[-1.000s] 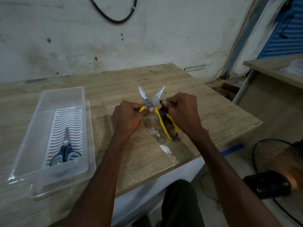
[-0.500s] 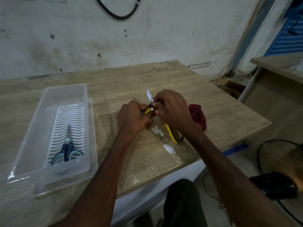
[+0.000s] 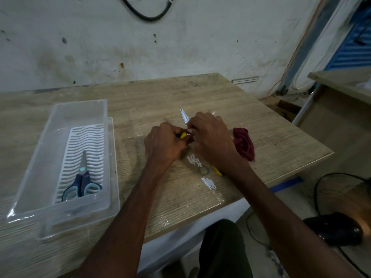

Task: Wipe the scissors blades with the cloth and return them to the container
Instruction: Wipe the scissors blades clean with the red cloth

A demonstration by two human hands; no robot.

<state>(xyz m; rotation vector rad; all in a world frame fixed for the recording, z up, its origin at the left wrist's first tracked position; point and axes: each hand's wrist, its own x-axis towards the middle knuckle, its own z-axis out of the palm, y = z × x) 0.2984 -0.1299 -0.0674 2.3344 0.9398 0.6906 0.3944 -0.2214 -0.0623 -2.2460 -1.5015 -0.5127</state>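
Head camera: at the middle of the wooden desk [image 3: 140,97], the left hand [image 3: 164,143] curls round one handle of the yellow-handled scissors [image 3: 184,116]. The right hand [image 3: 210,141] closes its fingers over the pivot and the base of the blades. One blade points up and away between the hands, and a second tip shows past the right knuckles. The other yellow handle pokes out under the right wrist. The dark red cloth [image 3: 244,146] lies bunched on the desk just beside the right hand, toward the right edge; I cannot tell whether they touch. The clear plastic container [image 3: 60,117] sits along the left edge, with blue-handled scissors [image 3: 82,183] closed on its ribbed white insert [image 3: 88,137]. Any marking on either pair is too small for me to read.
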